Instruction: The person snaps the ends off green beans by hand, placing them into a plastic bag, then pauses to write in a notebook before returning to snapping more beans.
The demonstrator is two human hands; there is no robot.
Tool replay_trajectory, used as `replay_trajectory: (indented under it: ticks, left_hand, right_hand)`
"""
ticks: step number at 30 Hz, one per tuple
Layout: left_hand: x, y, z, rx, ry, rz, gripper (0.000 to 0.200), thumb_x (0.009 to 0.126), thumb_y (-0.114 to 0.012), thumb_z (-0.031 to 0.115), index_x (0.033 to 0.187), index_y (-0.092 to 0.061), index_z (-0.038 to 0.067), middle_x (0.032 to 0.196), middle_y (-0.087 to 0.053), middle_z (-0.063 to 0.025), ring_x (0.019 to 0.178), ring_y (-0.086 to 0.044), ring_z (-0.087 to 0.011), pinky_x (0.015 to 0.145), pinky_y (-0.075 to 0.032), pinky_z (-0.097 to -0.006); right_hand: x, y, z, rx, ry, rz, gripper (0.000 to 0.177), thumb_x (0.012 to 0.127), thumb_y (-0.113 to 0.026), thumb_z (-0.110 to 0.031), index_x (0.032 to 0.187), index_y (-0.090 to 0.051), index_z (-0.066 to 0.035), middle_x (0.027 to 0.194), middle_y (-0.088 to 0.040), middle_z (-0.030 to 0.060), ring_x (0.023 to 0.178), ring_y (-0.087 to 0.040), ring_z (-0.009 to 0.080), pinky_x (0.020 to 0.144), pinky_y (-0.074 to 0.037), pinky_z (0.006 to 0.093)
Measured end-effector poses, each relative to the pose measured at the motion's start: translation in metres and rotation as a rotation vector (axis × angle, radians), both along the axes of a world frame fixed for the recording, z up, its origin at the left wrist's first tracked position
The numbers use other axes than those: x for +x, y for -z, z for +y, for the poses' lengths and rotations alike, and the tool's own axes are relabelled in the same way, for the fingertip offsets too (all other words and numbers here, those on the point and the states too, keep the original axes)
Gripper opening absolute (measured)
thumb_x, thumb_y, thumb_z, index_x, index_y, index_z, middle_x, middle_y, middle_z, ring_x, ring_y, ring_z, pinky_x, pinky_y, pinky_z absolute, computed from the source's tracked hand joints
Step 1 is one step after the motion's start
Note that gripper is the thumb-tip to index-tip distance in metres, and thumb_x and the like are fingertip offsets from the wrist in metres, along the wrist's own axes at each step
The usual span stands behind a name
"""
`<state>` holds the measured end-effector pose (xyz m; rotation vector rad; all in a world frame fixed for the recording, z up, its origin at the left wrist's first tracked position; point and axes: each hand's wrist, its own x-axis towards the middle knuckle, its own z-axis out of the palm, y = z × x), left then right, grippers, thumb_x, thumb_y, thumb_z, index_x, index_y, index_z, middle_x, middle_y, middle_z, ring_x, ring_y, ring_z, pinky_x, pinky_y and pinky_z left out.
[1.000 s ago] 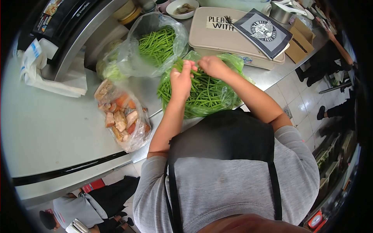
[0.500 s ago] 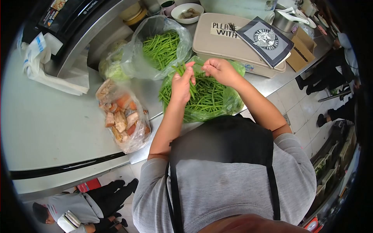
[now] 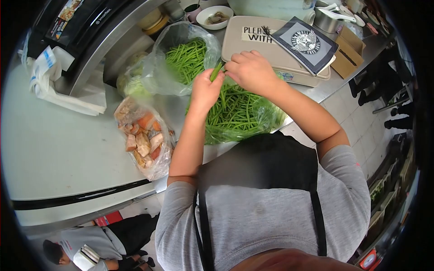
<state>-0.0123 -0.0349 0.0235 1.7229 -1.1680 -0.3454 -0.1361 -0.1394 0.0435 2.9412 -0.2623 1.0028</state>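
Left hand [image 3: 206,91]: fingers curled closed around a few green beans [image 3: 216,71], tips projecting. Right hand [image 3: 251,74]: fingertips pinched together at the bean ends; exact hold hidden. Bean pile [image 3: 237,109] beneath, in open green bag [image 3: 267,121]. Step, judged: working bean ends. Next move calls for steady left grip, fine right pinch.

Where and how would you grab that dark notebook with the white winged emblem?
The dark notebook with the white winged emblem is probably best pinched by its right edge, approached from the right, thumb above, fingers beneath: it's thin, lies flat, and its right corner seems to overhang the beige plastic lid.
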Motion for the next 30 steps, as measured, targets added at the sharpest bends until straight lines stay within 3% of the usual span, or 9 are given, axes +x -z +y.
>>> replay_trajectory:
  ticks: [3, 6, 9, 12, 15, 18, 21, 24, 30]
  left_hand:
    - [0.002, -0.006, -0.003, 0.046, 0.023, -0.101, 0.017, 0.077, -0.054, 0.014, 0.084, -0.057, -0.001, 0.066, -0.057, -0.0057, 0.058, -0.050, -0.0099, 0.052, -0.040, -0.0251]
    - [-0.001, -0.013, -0.002, -0.062, 0.049, 0.482, 0.014, 0.079, -0.052, 0.012, 0.086, -0.055, 0.000, 0.070, -0.057, -0.0044, 0.058, -0.050, -0.0078, 0.051, -0.039, -0.0218]
    - [-0.009, -0.018, -0.007, -0.138, 0.060, 0.501, 0.012, 0.080, -0.051, 0.010, 0.087, -0.053, 0.001, 0.073, -0.057, -0.0030, 0.058, -0.048, -0.0061, 0.051, -0.038, -0.0188]
    - [-0.011, -0.010, -0.013, -0.170, 0.070, 0.538, 0.014, 0.081, -0.051, 0.012, 0.088, -0.053, 0.001, 0.072, -0.054, -0.0018, 0.056, -0.044, -0.0062, 0.051, -0.036, -0.0195]
    - [-0.016, -0.012, -0.018, -0.172, 0.056, 0.542, 0.012, 0.081, -0.050, 0.011, 0.087, -0.052, 0.001, 0.072, -0.055, -0.0024, 0.058, -0.047, -0.0067, 0.052, -0.037, -0.0197]
    - [-0.014, -0.011, -0.019, -0.225, 0.107, 0.654, 0.011, 0.081, -0.049, 0.011, 0.086, -0.052, 0.001, 0.074, -0.054, -0.0030, 0.059, -0.047, -0.0077, 0.052, -0.038, -0.0206]
    - [-0.007, -0.006, -0.018, -0.271, 0.087, 0.668, 0.012, 0.082, -0.048, 0.012, 0.086, -0.052, 0.002, 0.074, -0.054, -0.0028, 0.060, -0.046, -0.0083, 0.053, -0.038, -0.0209]
    - [-0.004, -0.006, -0.021, -0.338, -0.027, 0.611, 0.013, 0.082, -0.047, 0.011, 0.087, -0.052, 0.001, 0.075, -0.055, -0.0040, 0.062, -0.047, -0.0081, 0.054, -0.038, -0.0213]
    - [-0.001, -0.006, -0.022, -0.473, -0.064, 0.583, 0.013, 0.085, -0.043, 0.013, 0.087, -0.046, 0.001, 0.076, -0.054, -0.0063, 0.064, -0.050, -0.0122, 0.061, -0.041, -0.0238]
  right_hand:
    - [0.004, -0.002, 0.001, -0.044, 0.003, 0.017, 0.010, 0.073, -0.052, -0.020, 0.072, -0.053, -0.010, 0.071, -0.054, 0.0058, 0.069, -0.054, 0.0220, 0.064, -0.040, 0.0329]
    - [0.014, 0.002, -0.005, 0.603, -0.198, -0.106, 0.009, 0.079, -0.048, -0.017, 0.075, -0.051, -0.009, 0.070, -0.052, 0.0038, 0.063, -0.051, 0.0181, 0.059, -0.039, 0.0292]
    - [0.020, 0.012, 0.002, 1.783, -0.430, -0.301, 0.012, 0.084, -0.043, -0.016, 0.076, -0.047, -0.007, 0.067, -0.048, 0.0006, 0.058, -0.046, 0.0126, 0.056, -0.038, 0.0249]
    - [0.018, 0.024, 0.004, 2.183, -0.647, -0.434, 0.013, 0.085, -0.041, -0.017, 0.076, -0.043, -0.008, 0.067, -0.043, -0.0015, 0.056, -0.041, 0.0097, 0.056, -0.037, 0.0222]
    - [0.016, 0.023, 0.004, 2.230, -0.650, -0.507, 0.016, 0.085, -0.041, -0.017, 0.071, -0.041, -0.009, 0.062, -0.041, -0.0018, 0.057, -0.041, 0.0104, 0.057, -0.037, 0.0224]
    - [0.011, 0.022, -0.008, 2.426, -1.050, -0.487, 0.022, 0.085, -0.041, -0.019, 0.066, -0.040, -0.010, 0.057, -0.039, -0.0024, 0.055, -0.040, 0.0106, 0.056, -0.037, 0.0226]
    - [0.002, 0.030, -0.024, 2.228, -1.042, -0.204, 0.023, 0.085, -0.039, -0.024, 0.067, -0.042, -0.011, 0.059, -0.041, -0.0028, 0.055, -0.042, 0.0086, 0.054, -0.036, 0.0216]
    - [-0.008, 0.033, -0.014, 1.550, -0.305, 0.126, 0.030, 0.085, -0.042, -0.029, 0.066, -0.047, -0.007, 0.059, -0.047, 0.0008, 0.056, -0.046, 0.0095, 0.053, -0.040, 0.0231]
    - [-0.007, 0.048, -0.002, 1.225, -0.237, 0.120, 0.027, 0.083, -0.045, -0.029, 0.074, -0.052, -0.004, 0.056, -0.049, 0.0006, 0.053, -0.048, 0.0094, 0.051, -0.039, 0.0241]
